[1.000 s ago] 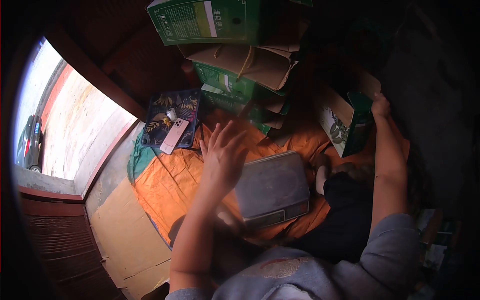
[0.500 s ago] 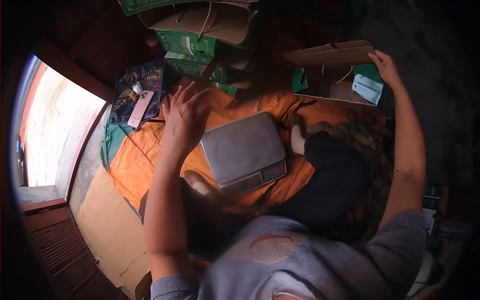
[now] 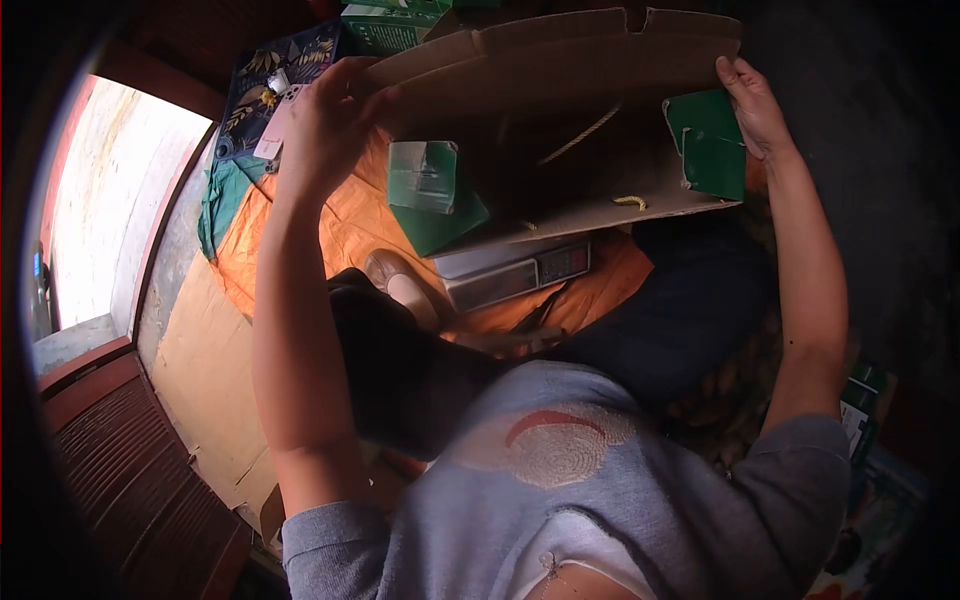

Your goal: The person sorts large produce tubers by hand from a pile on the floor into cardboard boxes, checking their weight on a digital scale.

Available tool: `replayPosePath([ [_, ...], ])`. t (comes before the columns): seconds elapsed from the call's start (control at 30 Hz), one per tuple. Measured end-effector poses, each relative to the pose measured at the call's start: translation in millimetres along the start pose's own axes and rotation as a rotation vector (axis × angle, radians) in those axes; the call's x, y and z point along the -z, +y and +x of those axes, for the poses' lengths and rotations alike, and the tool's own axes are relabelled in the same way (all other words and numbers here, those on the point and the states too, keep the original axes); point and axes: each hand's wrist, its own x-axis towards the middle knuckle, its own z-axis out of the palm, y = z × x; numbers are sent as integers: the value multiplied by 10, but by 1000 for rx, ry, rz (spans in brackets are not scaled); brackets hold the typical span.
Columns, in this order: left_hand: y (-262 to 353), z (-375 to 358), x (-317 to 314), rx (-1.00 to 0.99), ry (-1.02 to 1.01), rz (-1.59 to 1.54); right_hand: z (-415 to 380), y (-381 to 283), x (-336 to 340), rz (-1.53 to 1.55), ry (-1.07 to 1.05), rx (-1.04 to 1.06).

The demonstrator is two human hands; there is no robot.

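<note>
An open cardboard box (image 3: 580,75) with green outer flaps and rope handles is held up in front of me, its dark inside facing me. My left hand (image 3: 335,120) grips the box's upper left edge. At the upper right corner, my right hand (image 3: 755,108) pinches the cardboard, thumb and fingers on either side. The box hangs over a digital scale (image 3: 510,280), hiding most of its plate; the front panel shows below the box.
An orange sheet (image 3: 345,235) lies under the scale. At the upper left a phone (image 3: 275,130) rests on a dark patterned box (image 3: 245,115). More green boxes (image 3: 390,30) stand behind. Flat cardboard (image 3: 205,390) lies left, and my shod foot (image 3: 395,280) is near the scale.
The box has come closer and leftward over the scale, its opening now wide in view. My left hand has taken hold of its left edge; my right hand still holds the right side.
</note>
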Motion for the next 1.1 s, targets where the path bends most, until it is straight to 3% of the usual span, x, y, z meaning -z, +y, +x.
replayPosePath([
  [0.2,-103,-90,134,186,-73,264,45,564,-490,242,-22,-115],
  [0.3,-284,-71,112,102,-11,281,141,692,-498,269,-68,-178],
  [0.47,-212,-68,101,128,-39,374,219,1013,-558,270,-29,-231],
  [1.1,-312,-94,115,257,-88,220,185,976,-527,108,-84,-241],
])
